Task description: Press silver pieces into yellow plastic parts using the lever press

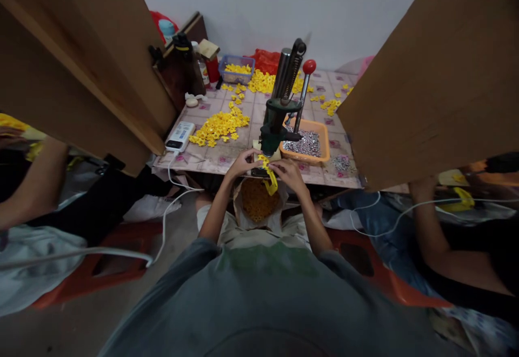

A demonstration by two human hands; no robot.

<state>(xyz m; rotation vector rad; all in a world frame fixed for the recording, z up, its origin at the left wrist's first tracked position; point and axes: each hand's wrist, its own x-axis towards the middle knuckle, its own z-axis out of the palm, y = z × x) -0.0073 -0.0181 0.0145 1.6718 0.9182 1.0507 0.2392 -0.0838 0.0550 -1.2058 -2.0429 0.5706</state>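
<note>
The pale patterned bench (208,155) carries a dark green lever press (275,116) just beyond the left grip (244,163) and right grip (289,174). Beyond the left grip, leftward, lie yellow flower-shaped pieces (221,127) and a white device (180,136); beyond the right grip, rightward, an orange tray (310,157) and loose silvery bits (341,163).

A plain, pale grey wall (243,0) rises behind a desk (211,154) whose light pinkish covering is printed with squares and small pink flowers. Two large brown boards flank the desk like partitions: the left board (81,48) leans into the upper left, with a paler edge strip, and the right board (438,86) fills the upper right. Below are a bare grey floor (81,330) and orange-red stools (399,286) at both sides, partly hidden. Light is soft and dim, darkening under the desk.
</note>
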